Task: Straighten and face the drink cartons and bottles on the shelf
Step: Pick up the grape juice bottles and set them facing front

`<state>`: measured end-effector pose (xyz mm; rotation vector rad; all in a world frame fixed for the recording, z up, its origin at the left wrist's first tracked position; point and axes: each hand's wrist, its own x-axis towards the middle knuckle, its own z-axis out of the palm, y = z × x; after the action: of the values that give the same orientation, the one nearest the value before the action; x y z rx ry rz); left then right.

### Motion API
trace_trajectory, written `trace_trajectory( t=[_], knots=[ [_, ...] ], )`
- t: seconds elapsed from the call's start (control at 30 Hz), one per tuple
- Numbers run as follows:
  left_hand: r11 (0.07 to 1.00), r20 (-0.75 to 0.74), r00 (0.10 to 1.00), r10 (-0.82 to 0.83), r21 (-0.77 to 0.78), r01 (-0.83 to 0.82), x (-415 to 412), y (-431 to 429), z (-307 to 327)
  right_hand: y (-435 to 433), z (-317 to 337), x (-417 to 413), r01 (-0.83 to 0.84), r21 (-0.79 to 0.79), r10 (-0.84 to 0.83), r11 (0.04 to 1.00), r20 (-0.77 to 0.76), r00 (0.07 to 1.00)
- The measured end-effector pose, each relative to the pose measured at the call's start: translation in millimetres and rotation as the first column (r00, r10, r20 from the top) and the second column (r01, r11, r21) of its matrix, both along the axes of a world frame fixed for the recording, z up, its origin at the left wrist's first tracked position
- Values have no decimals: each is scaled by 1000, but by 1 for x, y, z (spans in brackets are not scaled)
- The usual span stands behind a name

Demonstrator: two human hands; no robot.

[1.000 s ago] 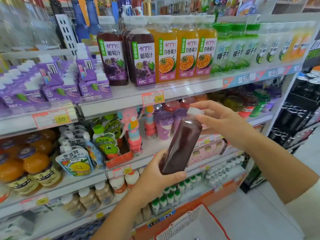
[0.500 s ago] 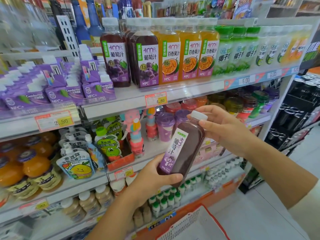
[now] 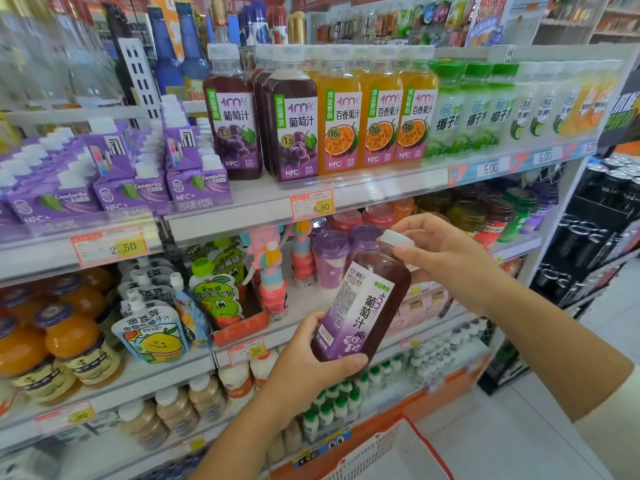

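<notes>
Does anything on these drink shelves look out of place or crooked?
One grape juice bottle is off the shelf, tilted, held by the left hand at its base and the right hand at its cap. The top-shelf bottles stand upright, labels forward.

Clear, glossy plastic for the grape juice bottle (image 3: 391, 282), smooth under the fingers of the left hand (image 3: 304, 368). Matt white plastic for its cap (image 3: 398, 239), pinched at the fingertips of the right hand (image 3: 450, 261). Shiny printed film for the label (image 3: 353, 317) beside the left thumb. Above the fingers: satin coated card on the purple cartons (image 3: 197, 185), clear shiny plastic along the shelf rail (image 3: 381, 188), paper for the price tag (image 3: 312, 205).
</notes>
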<state>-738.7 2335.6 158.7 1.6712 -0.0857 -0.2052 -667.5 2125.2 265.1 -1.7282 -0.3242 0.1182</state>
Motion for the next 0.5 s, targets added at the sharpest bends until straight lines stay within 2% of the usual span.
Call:
trace_trajectory(
  t=[0.1,0.17,0.23,0.37,0.43,0.5],
  knots=[
    [978,-94,985,-144,-162,128,3,7,1,-2,-1,-2,-52,81,52,995,9,999],
    [972,-116,977,-182,-174,160,3,8,0,-1,-2,-5,-81,106,81,991,9,997],
    [983,-80,987,-142,-128,131,0,3,2,2,-3,-7,-71,79,70,994,9,997],
    [999,55,999,1,37,-3,-6,-7,1,8,0,-9,102,-154,-93,983,66,993],
    [992,118,992,46,108,-59,-9,-10,0,9,-1,-8,157,-142,-150,977,62,987],
    [983,145,988,51,168,-75,-9,-11,1,8,-2,-8,155,-48,-153,987,37,987]
  ],
)
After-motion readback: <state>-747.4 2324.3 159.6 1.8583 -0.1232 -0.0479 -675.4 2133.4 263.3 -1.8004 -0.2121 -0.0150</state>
